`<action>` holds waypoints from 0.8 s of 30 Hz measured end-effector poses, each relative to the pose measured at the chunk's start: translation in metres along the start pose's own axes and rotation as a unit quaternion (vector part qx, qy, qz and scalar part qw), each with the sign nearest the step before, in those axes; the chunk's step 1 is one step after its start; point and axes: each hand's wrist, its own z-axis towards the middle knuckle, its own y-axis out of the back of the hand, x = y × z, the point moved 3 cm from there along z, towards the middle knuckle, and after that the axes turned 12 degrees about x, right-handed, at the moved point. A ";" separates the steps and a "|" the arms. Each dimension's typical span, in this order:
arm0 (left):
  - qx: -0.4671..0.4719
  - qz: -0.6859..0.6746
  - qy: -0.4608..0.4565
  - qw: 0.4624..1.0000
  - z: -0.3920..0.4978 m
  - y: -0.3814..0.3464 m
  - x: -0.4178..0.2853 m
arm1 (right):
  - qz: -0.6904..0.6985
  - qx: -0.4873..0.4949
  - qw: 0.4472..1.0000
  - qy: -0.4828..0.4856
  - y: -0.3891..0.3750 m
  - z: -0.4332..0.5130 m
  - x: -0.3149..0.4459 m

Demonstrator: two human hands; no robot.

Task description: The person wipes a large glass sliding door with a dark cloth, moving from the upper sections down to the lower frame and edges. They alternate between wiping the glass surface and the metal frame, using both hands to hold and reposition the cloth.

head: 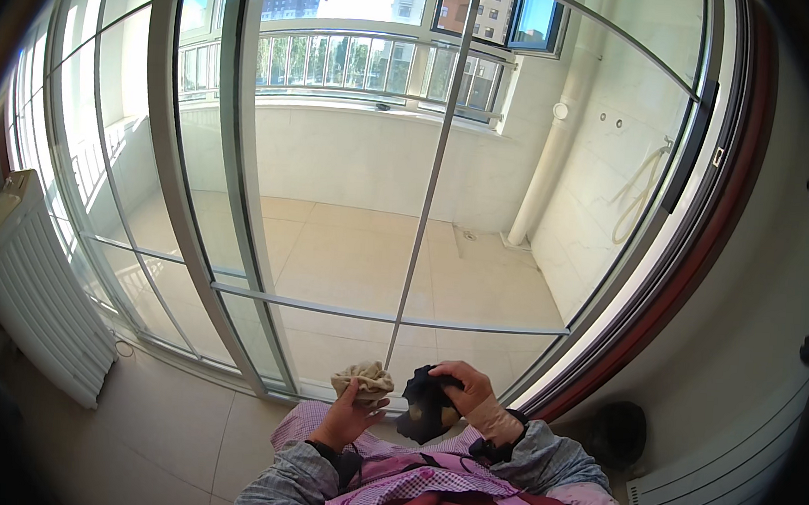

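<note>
My left hand [348,416] is closed around a crumpled beige cloth [363,380], held up in front of my checked apron [425,477]. To its right, my right hand [473,395] grips a dark, crumpled piece of fabric or thin plastic [424,406]; its exact kind cannot be told. The two held things are apart. Both are low in the view, before the bottom of a glass sliding door [414,315] with thin metal bars.
A white radiator [51,300] stands at the left, another [717,473] at the lower right. A black round container [619,432] sits near the right wall. Behind the glass are a tiled balcony floor [356,249], a white pipe [541,177] and a hose [634,190].
</note>
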 end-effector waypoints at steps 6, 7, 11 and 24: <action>-0.002 -0.049 -0.038 0.998 -0.030 0.045 -0.001 | -0.135 -0.261 0.951 0.094 0.155 0.044 0.069; 0.008 -0.062 -0.046 0.997 -0.032 0.048 0.000 | -0.163 -0.328 0.923 0.118 0.179 0.048 0.084; -0.021 -0.079 -0.055 0.995 -0.031 0.057 0.002 | -0.250 -0.465 0.822 0.212 0.252 0.079 0.119; -0.012 -0.062 -0.043 0.997 -0.025 0.068 0.005 | -0.503 -0.388 0.736 0.235 0.193 0.188 0.151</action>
